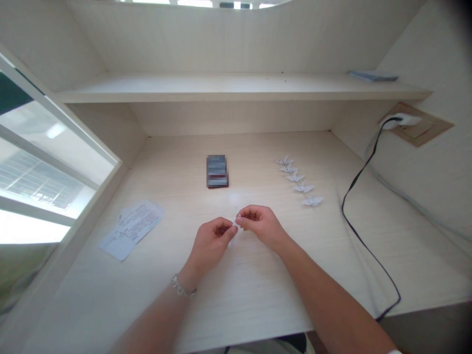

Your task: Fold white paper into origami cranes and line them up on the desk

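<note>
Between my two hands is a small piece of folded white paper [236,224], mostly covered by the fingers. My left hand [214,239] pinches its left side with thumb and forefinger; a silver bracelet [180,287] circles that wrist. Thumb and forefinger of my right hand [262,225] grip the paper's upper right part. To the right of the hands, several white paper cranes [303,188] stand in a slanting row on the desk. How the held paper is folded is too small to tell.
Printed paper sheets [134,226] lie at the left. A dark phone-sized object [217,171], its face blurred, lies beyond the hands. From a wall socket [420,123], a black cable [359,236] runs down over the desk's right side. A shelf [236,91] spans the back, holding a thin flat item [373,76].
</note>
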`<state>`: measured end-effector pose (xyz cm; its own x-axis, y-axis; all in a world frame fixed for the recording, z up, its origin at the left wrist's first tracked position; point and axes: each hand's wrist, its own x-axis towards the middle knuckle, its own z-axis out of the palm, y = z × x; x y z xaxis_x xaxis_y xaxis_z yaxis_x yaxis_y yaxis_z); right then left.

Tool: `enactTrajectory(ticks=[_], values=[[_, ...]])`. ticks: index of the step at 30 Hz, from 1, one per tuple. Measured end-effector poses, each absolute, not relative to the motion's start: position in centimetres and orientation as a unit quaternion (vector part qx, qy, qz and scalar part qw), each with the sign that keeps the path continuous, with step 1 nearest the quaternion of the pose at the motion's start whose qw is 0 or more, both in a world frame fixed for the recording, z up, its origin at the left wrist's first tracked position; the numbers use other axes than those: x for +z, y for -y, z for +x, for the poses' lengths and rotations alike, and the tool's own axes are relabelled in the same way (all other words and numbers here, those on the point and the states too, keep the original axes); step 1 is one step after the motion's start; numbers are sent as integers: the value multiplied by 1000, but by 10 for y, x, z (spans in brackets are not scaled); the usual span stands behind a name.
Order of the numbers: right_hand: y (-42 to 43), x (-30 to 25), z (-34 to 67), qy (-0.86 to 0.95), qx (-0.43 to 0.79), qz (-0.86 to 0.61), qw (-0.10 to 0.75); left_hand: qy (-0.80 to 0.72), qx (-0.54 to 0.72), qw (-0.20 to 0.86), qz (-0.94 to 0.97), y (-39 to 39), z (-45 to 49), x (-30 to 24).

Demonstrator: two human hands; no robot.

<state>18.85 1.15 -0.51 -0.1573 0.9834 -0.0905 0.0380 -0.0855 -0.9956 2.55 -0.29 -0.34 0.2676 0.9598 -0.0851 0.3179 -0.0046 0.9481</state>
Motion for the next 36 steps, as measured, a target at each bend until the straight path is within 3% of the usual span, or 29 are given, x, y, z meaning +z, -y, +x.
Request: enactTrajectory(ticks=[13, 18, 23, 29, 32, 36], values=[[-10, -5, 177, 429, 601, -478, 477, -500, 354, 537, 580, 0, 28, -2], [-8, -9, 173, 435, 630, -470, 439, -511, 397, 539, 539, -2, 27, -3], [-7, -12, 174, 512, 560, -500, 416, -515, 394, 563, 513, -3, 27, -7], [-4, -9, 175, 582, 475, -528, 396, -527, 376, 521, 557, -4, 27, -4], [-4, -11, 171, 537, 526, -509, 418, -530, 390, 518, 547, -5, 26, -4], [-5, -15, 169, 514, 592, -486, 388, -531, 414, 518, 528, -6, 25, -6]])
